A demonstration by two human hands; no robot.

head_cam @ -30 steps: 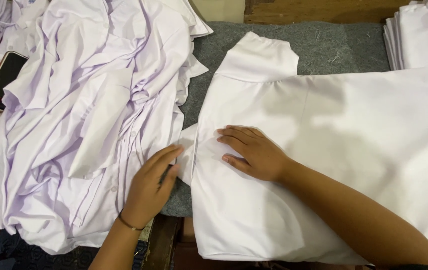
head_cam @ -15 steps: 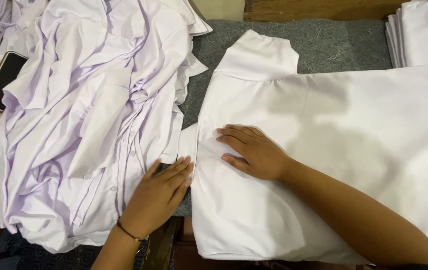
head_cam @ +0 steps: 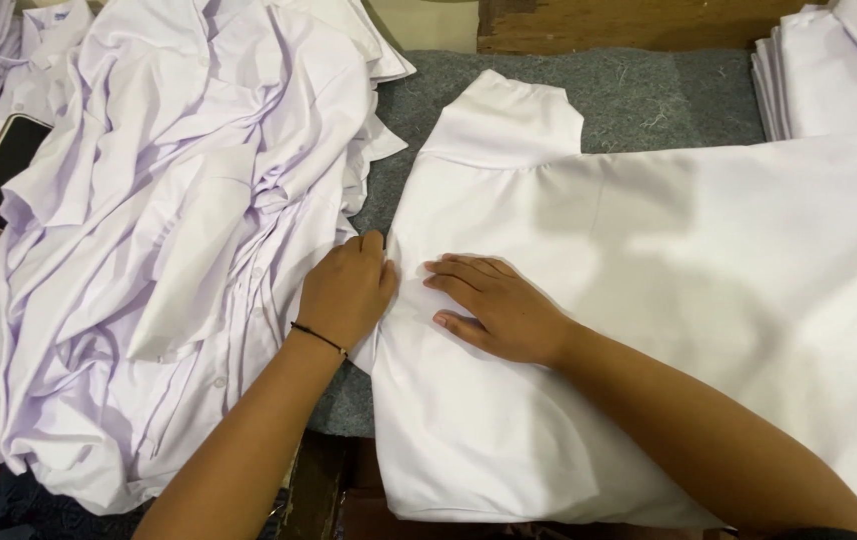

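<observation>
- A heap of crumpled white shirts (head_cam: pixel 179 250) crowds the left side, touching the left hand (head_cam: pixel 347 290).
- Bare grey felt (head_cam: pixel 639 100) lies open beyond the spread white shirt (head_cam: pixel 649 300).
- A folded stack (head_cam: pixel 834 70) blocks the far right corner.

both hands (head_cam: pixel 429 300) on a flat white shirt (head_cam: pixel 689 300) beside a crumpled shirt pile (head_cam: pixel 169 230)

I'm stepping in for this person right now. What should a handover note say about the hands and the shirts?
Left hand: curled at the left edge of the flat white shirt, gripping its fold.
Right hand: flat, palm down on that shirt, pressing beside the fold.
The shirt lies spread on the grey table pad, one side folded in.
Loose shirt pile on the left; folded stack top right.
Left: the rest of this shirt's folds.
</observation>
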